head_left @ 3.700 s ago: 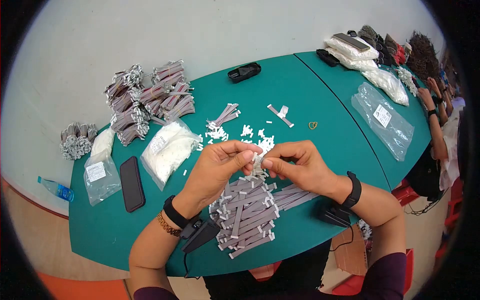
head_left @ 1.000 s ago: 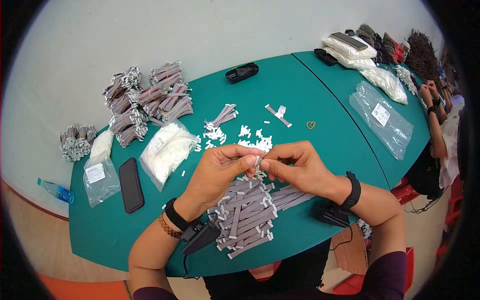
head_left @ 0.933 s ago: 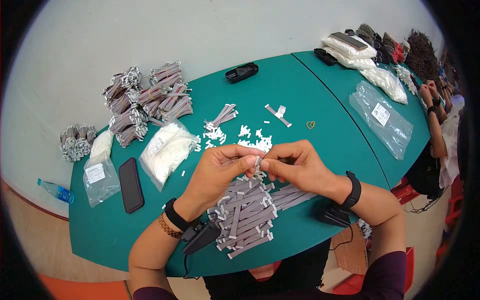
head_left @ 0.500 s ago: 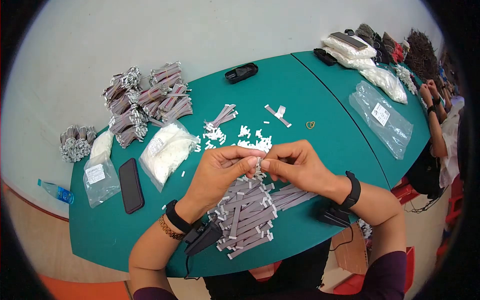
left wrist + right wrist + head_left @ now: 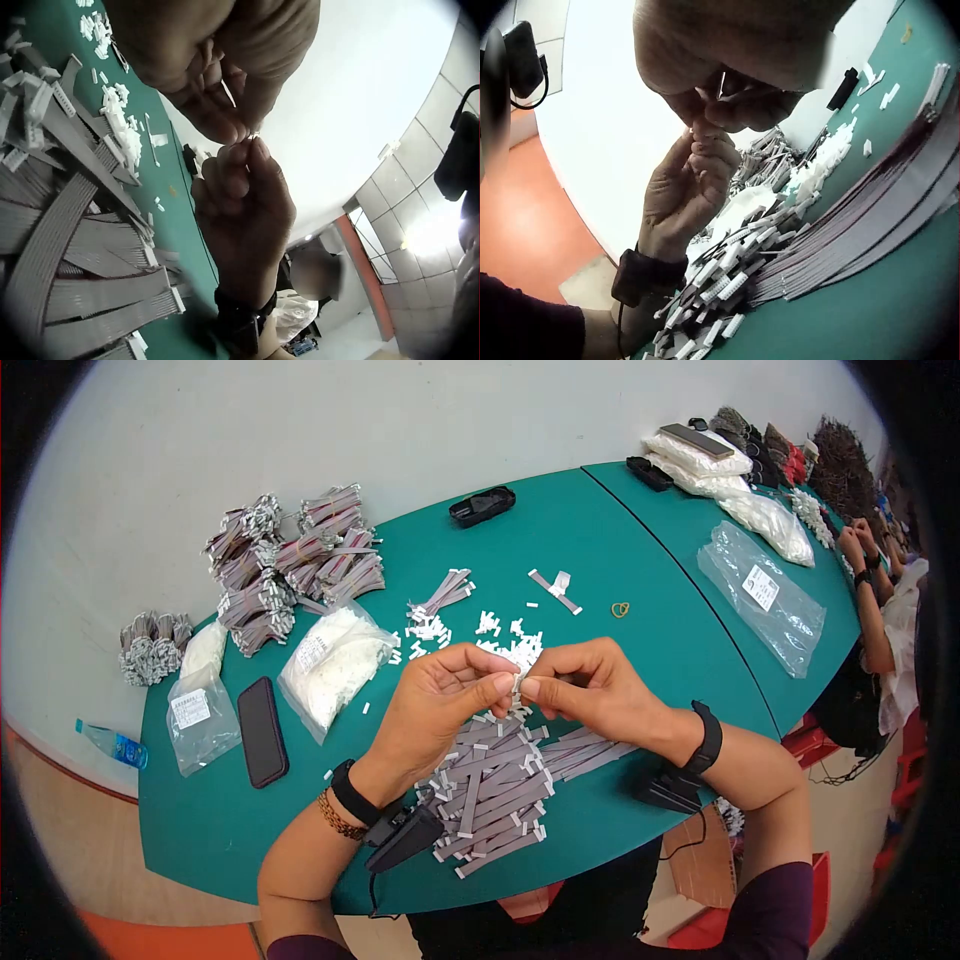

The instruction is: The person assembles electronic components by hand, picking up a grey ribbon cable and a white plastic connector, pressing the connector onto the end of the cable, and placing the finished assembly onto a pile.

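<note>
Both hands meet above the bench, fingertips together. Left hand (image 5: 440, 695) and right hand (image 5: 590, 690) each pinch a small white plastic connector piece (image 5: 517, 682) between thumb and forefinger; grip clenched on it from both sides, piece held in the air just over the heap below. Left wrist view shows the same pinch, right hand (image 5: 244, 199) fingertips on a tiny pale bit; right wrist view shows the left hand (image 5: 690, 187) reaching up to meet it. Whether a cable hangs from the piece cannot be told. Directly under the hands: a loose pile of flat grey ribbon cables with white end plugs (image 5: 490, 785), lying on the green bench top (image 5: 620, 540). Just beyond the hands, a scatter of small white connector housings (image 5: 500, 630). Left of that, a clear plastic bag of white parts (image 5: 335, 660), then a black phone lying flat (image 5: 262, 730). Farther back left, bundled stacks of grey ribbon cables (image 5: 295, 560). Near the far edge, a black oblong case (image 5: 483, 506). To the right, a yellow rubber band (image 5: 621, 609) and a flat clear labelled bag (image 5: 765, 595).
</note>
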`<state>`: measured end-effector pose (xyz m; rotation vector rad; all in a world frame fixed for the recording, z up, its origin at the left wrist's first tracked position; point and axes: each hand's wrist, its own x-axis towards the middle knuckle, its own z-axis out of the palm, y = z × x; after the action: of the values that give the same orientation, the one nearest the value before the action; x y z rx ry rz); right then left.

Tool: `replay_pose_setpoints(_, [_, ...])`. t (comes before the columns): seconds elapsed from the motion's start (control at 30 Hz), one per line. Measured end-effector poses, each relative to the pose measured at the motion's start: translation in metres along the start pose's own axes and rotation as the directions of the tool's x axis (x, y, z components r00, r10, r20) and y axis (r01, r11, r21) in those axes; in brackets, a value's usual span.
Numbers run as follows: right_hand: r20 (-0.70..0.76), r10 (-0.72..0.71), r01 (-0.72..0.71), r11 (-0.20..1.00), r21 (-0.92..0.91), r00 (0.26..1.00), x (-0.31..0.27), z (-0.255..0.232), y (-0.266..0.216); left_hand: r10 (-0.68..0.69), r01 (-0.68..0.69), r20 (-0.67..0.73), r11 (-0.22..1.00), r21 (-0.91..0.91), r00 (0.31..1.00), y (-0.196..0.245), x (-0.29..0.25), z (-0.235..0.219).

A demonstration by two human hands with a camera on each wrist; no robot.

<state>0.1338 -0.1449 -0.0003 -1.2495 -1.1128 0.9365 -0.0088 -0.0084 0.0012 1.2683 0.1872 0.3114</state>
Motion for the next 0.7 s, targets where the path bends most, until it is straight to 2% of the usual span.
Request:
replay_pose_setpoints(0.07, [0.008, 0.037, -0.037, 0.999, 0.017, 0.999, 0.0009, -0.0010, 0.0009, 0.004, -0.004, 0.000, 1.000, 0.002, 1.000, -0.0004, 0.0004, -0.0005])
replay_pose_setpoints(0.17, [0.000, 0.020, -0.020, 1.000, 0.008, 1.000, 0.0002, 0.0001, -0.0027, 0.001, -0.001, -0.001, 1.000, 0.013, 1.000, -0.0009, 0.0007, -0.0006])
replay_pose_setpoints(0.37, [-0.001, -0.086, 0.086, 0.995, -0.048, 0.996, 0.0000, -0.0004, 0.0044, -0.024, 0.024, 0.006, 1.000, -0.007, 1.000, -0.0005, 0.0004, -0.0011])
replay_pose_setpoints(0.47, [0.008, -0.003, 0.003, 1.000, 0.000, 1.000, -0.0006, 0.0000, -0.0006, -0.024, 0.024, 0.015, 1.000, -0.011, 1.000, -0.0005, 0.0004, -0.0012])
replay_pose_setpoints(0.7, [0.004, 0.001, -0.001, 1.000, 0.029, 1.000, 0.0005, 0.0004, 0.0017, -0.034, 0.035, 0.023, 0.999, -0.032, 0.999, 0.0006, 0.0000, -0.0007])
